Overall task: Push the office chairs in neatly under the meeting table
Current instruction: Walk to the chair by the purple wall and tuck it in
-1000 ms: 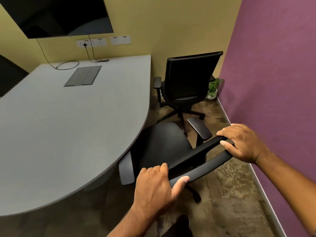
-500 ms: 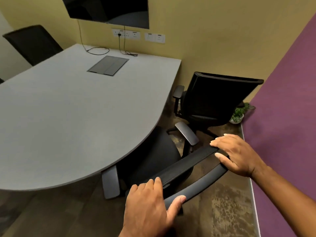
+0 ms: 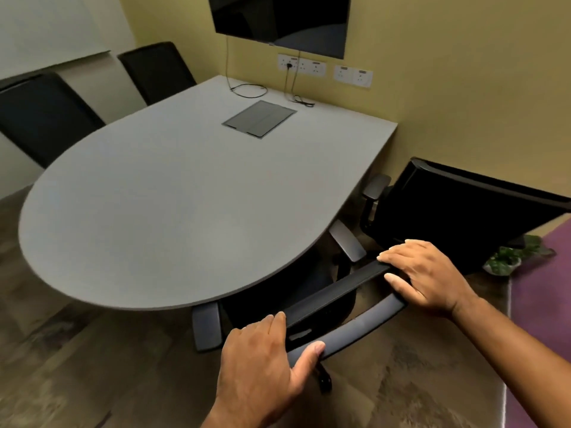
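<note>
A black office chair (image 3: 333,295) stands at the rounded near end of the grey meeting table (image 3: 173,196), its seat mostly hidden under the tabletop and both armrests showing at the edge. My left hand (image 3: 262,369) grips the near end of the chair's top backrest rail. My right hand (image 3: 429,276) grips the far end of the same rail. A second black chair (image 3: 457,211) stands to the right, away from the table, near the yellow wall. Two more black chairs (image 3: 43,118) sit along the table's far left side.
A dark screen (image 3: 281,20) hangs on the yellow wall above sockets and cables. A grey cable hatch (image 3: 259,118) is set in the tabletop. A small potted plant (image 3: 509,257) stands on the floor by the purple wall (image 3: 543,304) at right.
The chair has rolled further under the table, with both hands still on its backrest. My view has swung left, bringing the two far chairs into sight.
</note>
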`<state>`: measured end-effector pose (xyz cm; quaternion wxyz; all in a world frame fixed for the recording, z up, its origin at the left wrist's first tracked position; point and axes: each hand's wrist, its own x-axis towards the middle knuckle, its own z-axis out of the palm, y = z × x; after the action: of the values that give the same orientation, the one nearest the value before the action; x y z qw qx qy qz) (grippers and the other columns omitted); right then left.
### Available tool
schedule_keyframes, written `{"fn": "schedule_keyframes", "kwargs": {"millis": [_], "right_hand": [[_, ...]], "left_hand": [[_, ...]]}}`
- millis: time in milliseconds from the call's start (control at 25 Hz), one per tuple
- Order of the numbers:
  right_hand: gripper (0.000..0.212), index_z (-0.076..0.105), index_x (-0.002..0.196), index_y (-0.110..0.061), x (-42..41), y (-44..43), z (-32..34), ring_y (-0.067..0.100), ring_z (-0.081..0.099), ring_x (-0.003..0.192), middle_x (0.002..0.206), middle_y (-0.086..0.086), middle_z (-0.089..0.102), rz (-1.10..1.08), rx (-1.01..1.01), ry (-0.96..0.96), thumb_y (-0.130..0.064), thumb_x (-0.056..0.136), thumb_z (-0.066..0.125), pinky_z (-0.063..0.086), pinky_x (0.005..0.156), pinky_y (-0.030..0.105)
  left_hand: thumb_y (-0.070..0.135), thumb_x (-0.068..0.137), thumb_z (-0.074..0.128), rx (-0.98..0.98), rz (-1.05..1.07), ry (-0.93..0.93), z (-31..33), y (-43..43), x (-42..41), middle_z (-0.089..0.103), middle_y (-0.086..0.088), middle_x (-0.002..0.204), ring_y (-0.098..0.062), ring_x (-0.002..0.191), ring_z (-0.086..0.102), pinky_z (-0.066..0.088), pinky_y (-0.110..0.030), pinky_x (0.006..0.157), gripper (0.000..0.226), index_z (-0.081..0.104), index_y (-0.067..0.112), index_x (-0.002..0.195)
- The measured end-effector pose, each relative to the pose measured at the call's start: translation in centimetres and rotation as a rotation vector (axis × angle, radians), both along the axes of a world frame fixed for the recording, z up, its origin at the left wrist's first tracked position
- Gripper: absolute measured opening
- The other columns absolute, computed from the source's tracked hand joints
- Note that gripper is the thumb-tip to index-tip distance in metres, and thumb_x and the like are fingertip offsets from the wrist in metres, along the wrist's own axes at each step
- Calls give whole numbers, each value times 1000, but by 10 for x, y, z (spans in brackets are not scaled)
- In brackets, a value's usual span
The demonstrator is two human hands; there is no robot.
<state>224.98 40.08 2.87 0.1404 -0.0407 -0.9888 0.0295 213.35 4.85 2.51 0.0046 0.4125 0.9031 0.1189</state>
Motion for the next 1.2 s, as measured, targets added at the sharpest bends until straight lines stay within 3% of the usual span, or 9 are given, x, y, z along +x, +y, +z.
{"fn": "schedule_keyframes", "kwargs": {"millis": [120, 320, 520, 680, 920, 1040, 1200], "right_hand": [[56, 79, 120, -13, -32, 29, 0, 28, 74, 113, 117, 5, 80, 50, 8, -5, -50, 99, 43, 51, 106, 54], [61, 79, 118, -14, -84, 66, -1, 30, 72, 110, 113, 5, 80, 110, -11, -53, -55, 100, 37, 48, 100, 49], [65, 78, 114, -20, -129, 88, -7, 27, 70, 102, 106, 1, 79, 131, 1, -92, -61, 101, 29, 46, 97, 44], [66, 78, 102, -21, -158, 96, -5, 24, 67, 89, 92, -1, 76, 159, -4, -88, -62, 101, 26, 46, 96, 44], [59, 68, 77, -21, -181, 86, -7, 21, 55, 66, 66, -5, 59, 166, -43, -44, -62, 100, 33, 48, 84, 43], [58, 66, 75, -20, -186, 81, -9, 21, 53, 63, 64, -6, 56, 156, -46, -32, -62, 100, 34, 46, 81, 42], [58, 66, 76, -21, -185, 79, -7, 20, 53, 64, 65, -7, 56, 153, -51, -41, -62, 101, 33, 47, 82, 42]], "left_hand": [[94, 93, 14, -22, 134, 50, 3, 26, -4, 61, 9, 74, -17, 66, 61, 53, -43, 68, 79, 59, 30, 87], [95, 90, 11, -26, 350, 116, 10, 68, -18, 67, 8, 71, -16, 69, 66, 54, -42, 69, 86, 66, 29, 80], [87, 95, 25, -9, 418, 147, 9, 87, -41, 78, 5, 79, -24, 76, 73, 52, -39, 67, 78, 77, 28, 88], [82, 97, 25, -38, 443, 142, 14, 99, -61, 70, 9, 70, -20, 69, 67, 47, -38, 62, 72, 66, 26, 76], [70, 101, 28, -54, 449, 123, 13, 87, -100, 68, 12, 69, -14, 67, 62, 49, -39, 62, 63, 67, 26, 77], [70, 102, 28, -51, 425, 148, 11, 81, -113, 68, 13, 69, -12, 65, 61, 43, -35, 57, 62, 68, 27, 78], [72, 103, 28, -22, 416, 161, 7, 77, -117, 78, 12, 81, -14, 74, 70, 55, -37, 63, 68, 78, 29, 91]]}}
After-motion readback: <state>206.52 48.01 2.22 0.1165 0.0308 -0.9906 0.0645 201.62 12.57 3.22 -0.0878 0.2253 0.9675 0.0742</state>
